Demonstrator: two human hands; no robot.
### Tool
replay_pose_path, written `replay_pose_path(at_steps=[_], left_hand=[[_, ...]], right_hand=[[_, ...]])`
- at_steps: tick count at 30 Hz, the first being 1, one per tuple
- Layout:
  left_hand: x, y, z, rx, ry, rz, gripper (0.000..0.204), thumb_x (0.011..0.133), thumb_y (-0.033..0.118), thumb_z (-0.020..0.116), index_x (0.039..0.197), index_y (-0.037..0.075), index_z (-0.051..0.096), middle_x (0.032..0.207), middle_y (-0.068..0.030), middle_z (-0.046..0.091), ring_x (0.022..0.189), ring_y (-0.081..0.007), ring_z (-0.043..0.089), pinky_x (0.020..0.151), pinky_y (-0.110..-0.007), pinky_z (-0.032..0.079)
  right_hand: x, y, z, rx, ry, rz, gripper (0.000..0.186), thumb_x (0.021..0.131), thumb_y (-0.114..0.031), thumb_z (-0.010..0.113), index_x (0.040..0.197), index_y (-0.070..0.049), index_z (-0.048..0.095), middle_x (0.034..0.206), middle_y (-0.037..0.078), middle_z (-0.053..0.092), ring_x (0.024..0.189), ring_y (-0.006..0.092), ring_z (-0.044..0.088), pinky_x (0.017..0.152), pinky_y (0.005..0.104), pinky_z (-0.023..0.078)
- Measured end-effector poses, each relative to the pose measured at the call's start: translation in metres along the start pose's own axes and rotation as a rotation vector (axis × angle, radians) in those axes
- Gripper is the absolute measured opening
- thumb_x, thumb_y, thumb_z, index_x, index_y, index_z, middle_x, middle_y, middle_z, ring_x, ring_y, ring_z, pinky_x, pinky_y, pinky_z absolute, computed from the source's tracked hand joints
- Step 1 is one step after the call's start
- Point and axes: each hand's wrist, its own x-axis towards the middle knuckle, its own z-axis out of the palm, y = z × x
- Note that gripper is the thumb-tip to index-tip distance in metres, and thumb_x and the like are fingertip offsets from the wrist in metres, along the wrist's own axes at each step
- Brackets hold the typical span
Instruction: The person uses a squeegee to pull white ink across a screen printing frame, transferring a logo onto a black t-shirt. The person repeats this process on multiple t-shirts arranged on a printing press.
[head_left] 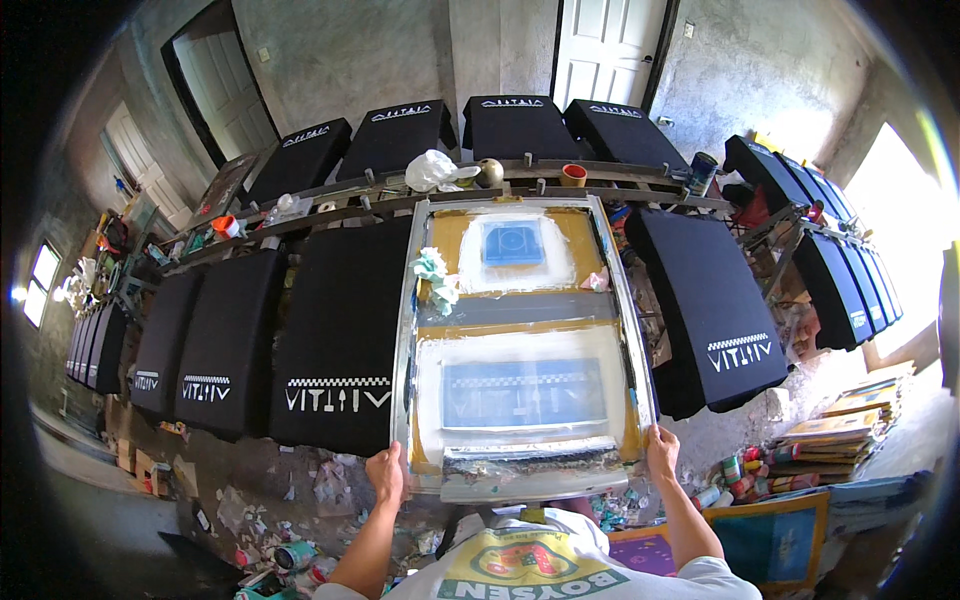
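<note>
My left hand (388, 470) grips the lower left side of a large metal-framed printing screen (515, 308), and my right hand (660, 455) grips its lower right side. The screen has yellow mesh, two blue stencil areas edged in white and a squeegee-like bar (528, 455) with smeared ink along its lower end. Crumpled pale paper or cloth (436, 280) sits on its left rim, a pink scrap (595, 282) on the right. Black fabric pieces with white printed designs lie on boards to the left (335, 330) and right (705, 300) of the screen.
A rail (330, 198) behind the screen carries a white bag (430, 172), red cup (573, 176) and dark can (702, 172). More printed black pieces (510, 125) sit beyond. Below are a littered floor (300, 500), stacked boards (840, 430) and leaning screens (760, 545).
</note>
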Motion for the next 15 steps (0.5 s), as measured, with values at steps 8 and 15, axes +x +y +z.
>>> replay_pose_path(at_steps=[8,15], left_hand=[[-0.037,-0.002,0.067,-0.004,0.032,-0.014,0.053,0.094,0.029,0.070,0.060,-0.004,0.046,0.055,-0.0033,0.042,0.059,-0.0118,0.038,0.056,-0.038,0.033],[-0.070,0.021,0.112,0.126,0.043,0.062,0.054,0.095,0.032,0.068,0.061,-0.005,0.049,0.054,-0.0074,0.042,0.058,-0.0131,0.039,0.057,-0.039,0.033]], right_hand=[[0.057,0.036,-0.046,-0.050,0.016,-0.015,0.042,0.098,-0.035,0.057,0.108,0.003,0.073,0.083,0.018,0.075,0.077,0.0217,0.070,0.075,0.0384,0.053],[0.102,0.059,-0.080,0.022,-0.041,-0.029,0.043,0.097,-0.035,0.056,0.109,0.003,0.073,0.082,0.018,0.074,0.078,0.0213,0.070,0.076,0.0375,0.052]])
